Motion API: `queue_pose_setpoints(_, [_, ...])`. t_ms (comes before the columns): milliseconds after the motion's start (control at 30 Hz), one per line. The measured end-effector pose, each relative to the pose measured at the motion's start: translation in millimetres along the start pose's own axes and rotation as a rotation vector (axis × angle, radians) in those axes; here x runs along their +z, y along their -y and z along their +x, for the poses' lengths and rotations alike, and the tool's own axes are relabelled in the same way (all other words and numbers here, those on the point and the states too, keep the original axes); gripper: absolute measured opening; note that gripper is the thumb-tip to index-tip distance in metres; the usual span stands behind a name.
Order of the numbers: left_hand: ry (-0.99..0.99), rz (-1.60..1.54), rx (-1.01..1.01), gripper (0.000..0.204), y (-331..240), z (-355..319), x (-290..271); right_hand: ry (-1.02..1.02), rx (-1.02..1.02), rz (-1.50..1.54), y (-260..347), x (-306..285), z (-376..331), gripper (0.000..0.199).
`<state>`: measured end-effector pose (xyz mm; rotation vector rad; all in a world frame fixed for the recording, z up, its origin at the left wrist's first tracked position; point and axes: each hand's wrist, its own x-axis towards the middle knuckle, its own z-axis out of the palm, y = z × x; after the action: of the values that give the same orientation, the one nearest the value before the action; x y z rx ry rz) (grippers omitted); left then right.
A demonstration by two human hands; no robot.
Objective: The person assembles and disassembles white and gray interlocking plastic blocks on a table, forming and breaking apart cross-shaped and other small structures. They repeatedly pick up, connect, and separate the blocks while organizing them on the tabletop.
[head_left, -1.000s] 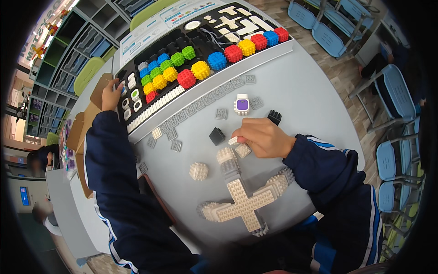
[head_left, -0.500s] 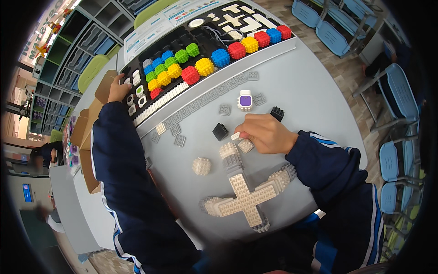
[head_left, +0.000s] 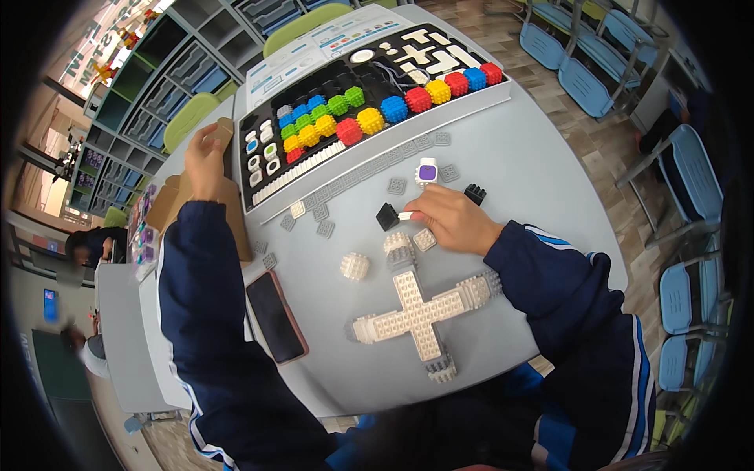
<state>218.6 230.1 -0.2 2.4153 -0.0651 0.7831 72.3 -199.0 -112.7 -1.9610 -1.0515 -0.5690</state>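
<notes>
Lower centre: white cross-shaped assembly (head_left: pixel 419 315). Centre: right hand (head_left: pixel 453 222) pinches small white piece (head_left: pixel 404 216) just beside black block (head_left: pixel 386 217); apparent step: positioning, next calling for steady alignment. Upper left: left hand (head_left: pixel 205 169) near cardboard box (head_left: pixel 234 218), grip cannot be told.

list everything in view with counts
Slim plastic strip: 1, white, in right hand's grip
Cross-shaped studded build: 1, white, near side
Knobbly round block: 1, white, left of centre
Angular blocks: 2, black, mid-table
Purple-faced block: 1, white, beyond right hand
Flat tiles: over ten, grey, mostly along tray
Studded blocks: many, multicoloured, in tray
Rectangular tray: 1, black-white, far side
Flat phone: 1, dark, near left
Cardboard box: 1, brown, left
Chairs: several, blue and green, background
Shelves: several, grey, upper left
Table: 1, grey, centre
Left hand: 1, beside tray
Right hand: 1, over table
</notes>
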Motion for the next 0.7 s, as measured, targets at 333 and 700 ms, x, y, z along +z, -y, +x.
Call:
queue_pose_setpoints(333, [0.188,-0.564,0.368,0.041,-254.6,-252.5,-137.5,-0.010,0.018,-0.022,-3.0,-11.5,-13.0,0.016])
queue_pose_setpoints(700, [0.916,-0.954,0.015,0.066,-349.4,-329.0,-222.2,0.023,-0.020,-0.089,7.6,-22.9,-31.2,0.016])
